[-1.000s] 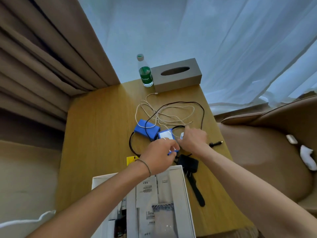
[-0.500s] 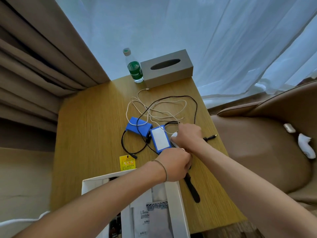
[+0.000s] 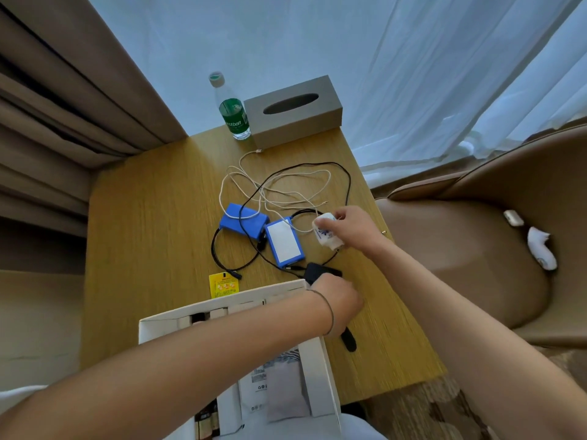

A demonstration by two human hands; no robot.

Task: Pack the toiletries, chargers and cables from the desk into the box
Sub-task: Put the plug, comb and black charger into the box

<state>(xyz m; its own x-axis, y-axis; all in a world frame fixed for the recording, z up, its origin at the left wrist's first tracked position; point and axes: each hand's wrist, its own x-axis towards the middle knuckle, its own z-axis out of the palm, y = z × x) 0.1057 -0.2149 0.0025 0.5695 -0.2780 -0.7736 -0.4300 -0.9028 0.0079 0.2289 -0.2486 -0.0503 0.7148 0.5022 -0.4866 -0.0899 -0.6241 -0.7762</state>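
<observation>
- The right hand pinches a small white tube with blue print, its fingers curled over the top, at the right side of the counter. A black cable loops just under it, so the tube could snag the loop as it lifts and drag the tangle along.
- The left hand covers a black charger just beyond the far right corner of the white box. I cannot tell whether its fingers grip the charger or only rest on it. If the hold is loose, the charger may slip and knock the box edge.
- The charger's lead seems to run to the blue pack with the white label, and a second blue pack lies just left of it under the white cable. Pulling the charger towards the box would probably tow both packs and the cables across the counter.
- The white cable reaches far towards the water bottle and the grey tissue box; a hard tug may tip the bottle.
- The white box sits at the near edge with sachets already inside. The left forearm crosses over it, so a sweep could shove it off the counter.
- A yellow packet lies just beyond the box and is easy to overlook.
</observation>
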